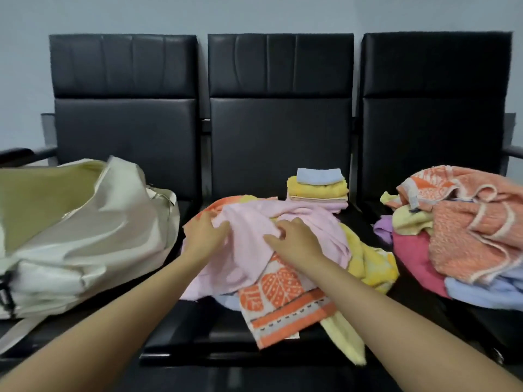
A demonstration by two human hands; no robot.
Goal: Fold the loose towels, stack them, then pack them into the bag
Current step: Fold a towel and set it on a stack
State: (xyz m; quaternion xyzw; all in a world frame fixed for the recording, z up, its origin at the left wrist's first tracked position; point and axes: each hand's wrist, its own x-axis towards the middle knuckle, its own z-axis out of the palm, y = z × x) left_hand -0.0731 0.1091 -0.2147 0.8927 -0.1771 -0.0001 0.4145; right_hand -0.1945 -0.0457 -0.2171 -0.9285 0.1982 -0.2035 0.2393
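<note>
Now I am gripping the pink towel [249, 239] at frame centre, left hand [205, 234] and right hand [294, 239] fingers curling into it.

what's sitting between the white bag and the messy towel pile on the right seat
In the head view, the middle seat lies between the bag and that pile. On it: a pink towel under both hands, more loose towels, and a folded stack behind.

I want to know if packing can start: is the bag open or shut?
Open. The bag gapes at the top, its olive lining showing; no towels visible inside.
</note>
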